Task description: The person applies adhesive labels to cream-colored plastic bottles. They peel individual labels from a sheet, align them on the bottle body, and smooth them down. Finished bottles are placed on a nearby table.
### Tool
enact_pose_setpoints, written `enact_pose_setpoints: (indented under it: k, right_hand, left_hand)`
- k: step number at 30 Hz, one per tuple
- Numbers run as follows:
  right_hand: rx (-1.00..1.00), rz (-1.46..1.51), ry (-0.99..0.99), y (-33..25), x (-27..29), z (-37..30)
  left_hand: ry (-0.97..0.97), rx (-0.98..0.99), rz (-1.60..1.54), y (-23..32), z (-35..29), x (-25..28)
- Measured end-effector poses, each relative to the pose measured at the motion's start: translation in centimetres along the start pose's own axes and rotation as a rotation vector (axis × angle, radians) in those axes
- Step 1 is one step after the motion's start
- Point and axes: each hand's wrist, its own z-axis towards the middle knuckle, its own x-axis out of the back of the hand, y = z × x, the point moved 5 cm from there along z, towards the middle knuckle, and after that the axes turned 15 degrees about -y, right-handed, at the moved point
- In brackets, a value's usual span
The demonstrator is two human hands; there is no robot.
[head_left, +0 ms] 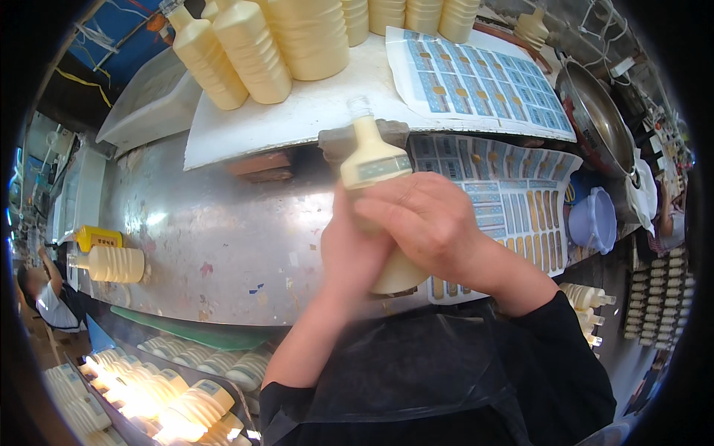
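A pale yellow bottle (366, 146) with a clear threaded neck lies tilted in front of me, its neck pointing away. A blue-grey label (381, 169) is on its shoulder side. My left hand (348, 241) is wrapped round the bottle's left side, slightly blurred. Over its upper face, my right hand (428, 215) is closed, with fingers pressed against the bottle just below the label. The two hands hide most of the body. Beneath the neck is a brown block-like support (336, 143). Printed label sheets (513, 204) lie beside my right hand.
Several yellow bottles (256, 56) stand on the white board (216, 145) at the back, near another label sheet (476, 78). One bottle (115, 264) lies at the metal table's (216, 223) left. At right are a metal pan (595, 111) and purple bucket (593, 221). Crated bottles (201, 401) sit lower left.
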Motion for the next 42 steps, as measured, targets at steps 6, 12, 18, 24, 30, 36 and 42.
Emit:
enact_pose_setpoints:
  k: [6, 12, 18, 24, 30, 36, 42]
  right_hand:
    - [-0.033, -0.049, -0.102, -1.0, 0.2, 1.2]
    - [-0.025, -0.095, -0.045, -1.3, 0.7, 2.1]
    - [-0.059, 0.089, -0.148, -0.4, -1.0, 2.0]
    - [-0.48, 0.5, 0.334, 6.0, -1.0, 4.7]
    - [-0.614, 0.467, -0.002, 4.8, -3.4, 4.4]
    - [-0.62, 0.541, 0.069, 8.4, -3.2, -0.5]
    - [-0.52, 0.536, 0.179, 9.0, -1.8, -0.5]
  left_hand:
    - [-0.006, 0.016, 0.051, -0.1, -0.1, -0.2]
    - [0.028, 0.02, 0.086, -0.3, -0.2, -0.3]
    - [0.003, 0.145, 0.085, 0.1, -0.3, -0.2]
    - [0.03, -0.018, -0.024, 0.5, -0.4, -0.2]
    - [0.004, 0.016, -0.089, 0.0, -0.1, -0.2]
    - [-0.103, -0.027, -0.355, -2.6, 0.4, -0.1]
    - [0.102, -0.15, -0.361, -1.8, 1.7, 0.9]
